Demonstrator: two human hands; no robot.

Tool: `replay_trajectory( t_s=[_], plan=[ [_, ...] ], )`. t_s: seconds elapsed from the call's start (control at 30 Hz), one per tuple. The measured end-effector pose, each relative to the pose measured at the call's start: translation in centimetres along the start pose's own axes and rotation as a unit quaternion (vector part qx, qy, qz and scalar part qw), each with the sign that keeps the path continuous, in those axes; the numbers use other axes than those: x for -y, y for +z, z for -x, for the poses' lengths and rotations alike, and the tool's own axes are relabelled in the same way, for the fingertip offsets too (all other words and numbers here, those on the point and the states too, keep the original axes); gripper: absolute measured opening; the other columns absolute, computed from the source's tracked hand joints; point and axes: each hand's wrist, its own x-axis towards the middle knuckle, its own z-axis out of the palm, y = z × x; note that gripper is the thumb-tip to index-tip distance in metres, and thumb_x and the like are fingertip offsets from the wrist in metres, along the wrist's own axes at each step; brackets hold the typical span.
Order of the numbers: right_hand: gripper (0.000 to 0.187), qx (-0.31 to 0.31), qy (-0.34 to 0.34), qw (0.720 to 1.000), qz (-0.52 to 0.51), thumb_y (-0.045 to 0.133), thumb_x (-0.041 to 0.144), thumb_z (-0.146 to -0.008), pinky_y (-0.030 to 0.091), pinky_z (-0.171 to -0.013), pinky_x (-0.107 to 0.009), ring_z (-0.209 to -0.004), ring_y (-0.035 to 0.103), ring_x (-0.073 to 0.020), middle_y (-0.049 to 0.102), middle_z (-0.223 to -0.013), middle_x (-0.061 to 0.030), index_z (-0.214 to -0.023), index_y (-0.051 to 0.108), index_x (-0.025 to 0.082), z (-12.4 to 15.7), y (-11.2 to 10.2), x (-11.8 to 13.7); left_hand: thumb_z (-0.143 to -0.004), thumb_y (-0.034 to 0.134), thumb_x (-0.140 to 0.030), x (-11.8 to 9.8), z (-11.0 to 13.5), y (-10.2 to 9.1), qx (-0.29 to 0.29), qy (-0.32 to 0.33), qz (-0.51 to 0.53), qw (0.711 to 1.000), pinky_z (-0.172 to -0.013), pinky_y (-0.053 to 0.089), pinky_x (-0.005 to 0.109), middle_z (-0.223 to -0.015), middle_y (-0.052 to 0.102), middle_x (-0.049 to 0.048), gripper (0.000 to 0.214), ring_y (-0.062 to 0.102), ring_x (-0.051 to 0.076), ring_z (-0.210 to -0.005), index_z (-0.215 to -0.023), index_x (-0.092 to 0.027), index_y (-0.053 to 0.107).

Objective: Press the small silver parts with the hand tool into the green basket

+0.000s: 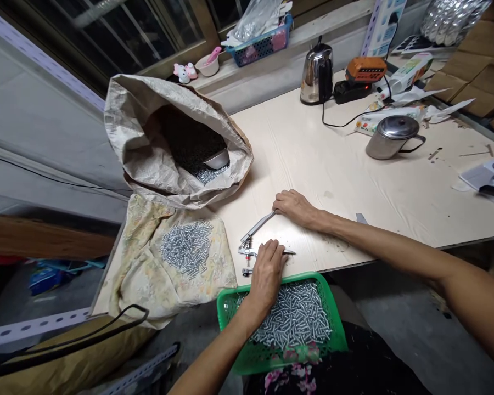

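Observation:
A small metal lever tool (247, 252) with a spring and a bit of red lies near the table's front edge. Its long raised handle (258, 226) ends in my right hand (296, 208), whose fingers are curled round the tip. My left hand (267, 274) is closed over the tool's lower arm; whatever sits under those fingers is hidden. Just below, a green plastic basket (337, 323) full of small metal pins (300, 315) rests at my lap, with my left wrist crossing over it. More pins (187, 248) lie heaped on a patterned cloth (148, 280) at the left.
A wide-mouthed woven sack (135, 131) stands behind the cloth, with a metal scoop (217, 159) and pins inside. Farther back are a steel kettle (316, 74), an orange battery pack (366, 69) with a cable, and a lidded metal mug (393, 137). Cardboard (473, 66) borders the right.

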Motion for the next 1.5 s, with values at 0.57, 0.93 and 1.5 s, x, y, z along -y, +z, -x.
replay_trajectory(
  t_s=[0.57,0.93,1.5],
  plan=[
    [0.028,-0.016,-0.008,1.0,0.021,0.035,0.003,-0.091,0.031,-0.068,-0.032,-0.082,0.043,-0.0204,0.057,-0.089,-0.0074,-0.083,0.056,0.018,0.2,1.3,0.5,-0.081,0.061,-0.034,4.8,-1.4,-7.9,0.229,-0.358,-0.058,0.903,-0.056,0.033,0.027,-0.07,0.063,0.0054,0.028,0.058,0.019,-0.068,-0.058,-0.018,0.06],
    [0.026,-0.045,-0.025,0.999,0.007,0.036,0.003,-0.091,0.03,-0.065,-0.031,-0.076,0.042,-0.0183,0.055,-0.083,-0.006,-0.078,0.054,0.017,0.2,1.7,0.2,-0.089,0.057,-0.03,2.3,3.6,-12.5,0.193,-0.158,-0.185,0.951,-0.06,0.04,0.029,-0.079,0.064,0.0042,0.015,0.058,0.021,-0.078,-0.08,-0.024,0.067],
    [0.027,-0.041,-0.014,0.999,-0.002,0.036,0.006,-0.092,0.033,-0.064,-0.032,-0.079,0.044,-0.0199,0.057,-0.085,-0.0078,-0.079,0.056,0.017,0.1,1.7,0.3,-0.089,0.044,-0.022,12.9,-0.8,-9.6,0.155,-0.337,-0.22,0.902,-0.071,0.041,0.029,-0.09,0.067,0.0107,0.024,0.062,0.021,-0.085,-0.079,-0.015,0.065]
  ],
)
